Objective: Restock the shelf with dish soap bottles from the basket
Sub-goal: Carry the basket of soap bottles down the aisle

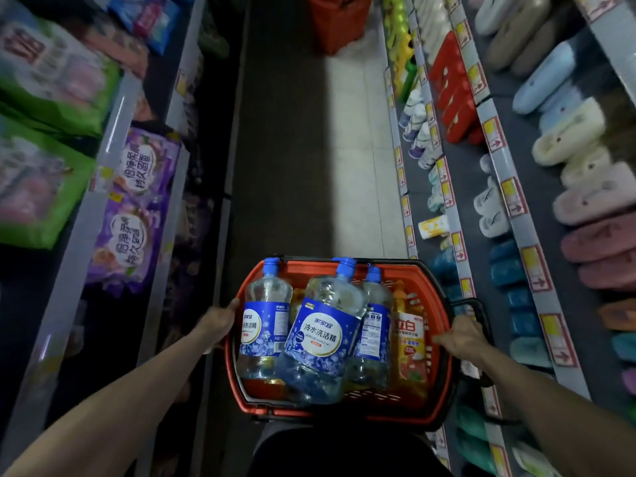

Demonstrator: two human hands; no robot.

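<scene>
I carry a red plastic basket [437,401] in front of me, low in the head view. Three clear dish soap bottles with blue caps and blue labels lie in it: one at the left [265,321], a big one in the middle [323,335], one behind it to the right [373,325]. An orange dish soap bottle [409,342] stands at the basket's right side. My left hand [218,321] grips the basket's left rim. My right hand [459,335] grips the right rim beside a black handle [476,308].
A narrow aisle with a pale tiled floor [354,160] runs ahead. Left shelves hold purple [137,208] and green detergent bags [44,187]. Right shelves hold slippers [585,201] and red boxes [454,87]. Another red basket [339,22] stands on the floor far ahead.
</scene>
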